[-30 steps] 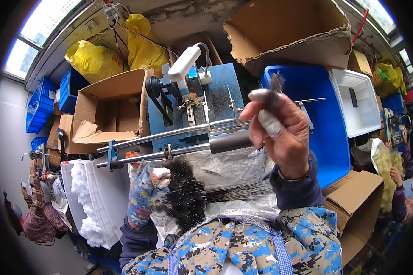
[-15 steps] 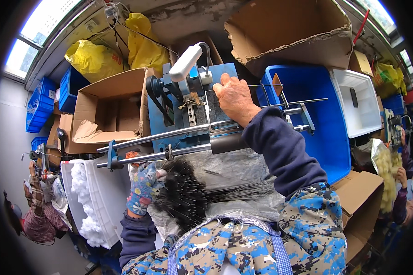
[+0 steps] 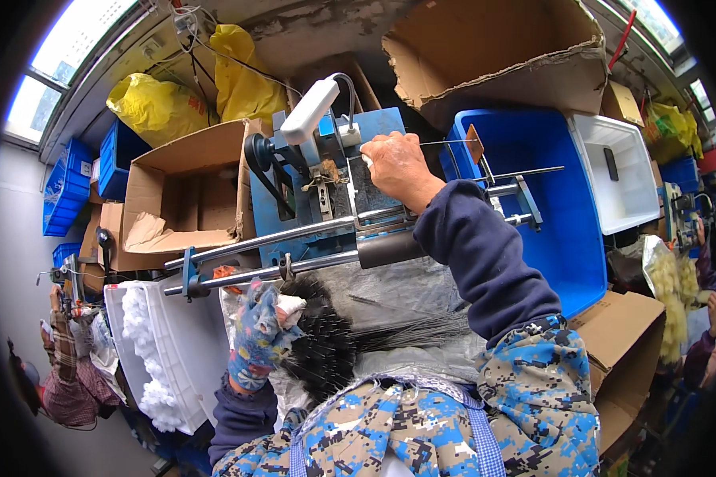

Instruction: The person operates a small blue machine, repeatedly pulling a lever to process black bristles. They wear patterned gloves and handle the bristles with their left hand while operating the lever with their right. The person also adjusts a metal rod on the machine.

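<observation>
My left hand, in a worn floral glove with pale cloth at the fingertips, is over the left edge of a heap of black-bristled wire brushes. Its fingers look curled; what they hold, if anything, does not show. The brushes lie in my lap, their thin wire stems pointing right. My right hand is bare and closed at the blue bench machine. From it a thin wire runs right to a small brown plate. The fingertips' grip is partly hidden.
Two steel rods cross in front of the machine. A cardboard box stands left, a blue bin right. A white tub holds fluffy white pieces. People work at both sides, one in a checked shirt.
My left hand has risen slightly off the brushes and turned, its fingers curling. My right hand stays at the machine, its fingers shifted a little toward the left. The whole view has moved slightly.
</observation>
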A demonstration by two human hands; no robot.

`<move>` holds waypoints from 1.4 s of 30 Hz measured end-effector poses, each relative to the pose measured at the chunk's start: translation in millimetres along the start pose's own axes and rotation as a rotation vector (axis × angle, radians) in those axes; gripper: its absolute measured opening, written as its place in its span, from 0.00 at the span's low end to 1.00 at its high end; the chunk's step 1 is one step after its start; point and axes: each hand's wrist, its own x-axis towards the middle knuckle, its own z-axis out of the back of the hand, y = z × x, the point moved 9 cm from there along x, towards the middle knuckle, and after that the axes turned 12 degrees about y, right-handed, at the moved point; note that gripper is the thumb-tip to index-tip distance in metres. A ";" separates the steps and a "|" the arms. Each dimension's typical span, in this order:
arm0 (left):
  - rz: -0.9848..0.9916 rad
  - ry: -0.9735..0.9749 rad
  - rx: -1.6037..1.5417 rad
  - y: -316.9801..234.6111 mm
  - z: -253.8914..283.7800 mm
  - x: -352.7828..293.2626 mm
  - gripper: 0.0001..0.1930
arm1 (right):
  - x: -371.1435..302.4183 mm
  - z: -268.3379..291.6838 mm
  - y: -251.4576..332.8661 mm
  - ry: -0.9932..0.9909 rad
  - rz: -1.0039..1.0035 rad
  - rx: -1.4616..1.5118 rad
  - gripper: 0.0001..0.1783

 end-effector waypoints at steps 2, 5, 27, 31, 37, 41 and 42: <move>-0.001 0.022 0.000 -2.8 -1.2 2.2 0.33 | -1.5 2.4 -0.6 0.009 -0.018 -0.015 0.09; 0.002 0.026 -0.012 -2.4 -3.9 0.4 0.34 | -0.1 1.0 0.8 0.008 -0.037 -0.012 0.08; 0.035 0.089 -0.033 -5.3 -12.5 5.2 0.32 | -8.9 11.5 17.6 -0.045 -0.008 -0.182 0.06; 0.073 0.063 -0.040 -5.8 -10.6 7.7 0.30 | -9.1 11.6 17.4 -0.062 0.001 -0.180 0.06; 0.074 0.097 -0.024 -10.3 -6.6 15.4 0.29 | -8.5 11.4 18.6 -0.047 0.000 -0.178 0.07; 0.067 0.089 0.003 -9.7 -9.6 14.1 0.29 | -5.1 8.7 14.8 -0.062 0.033 -0.055 0.05; 0.060 0.091 0.007 -9.7 -10.9 14.0 0.28 | -2.1 7.2 11.8 -0.053 0.041 -0.002 0.05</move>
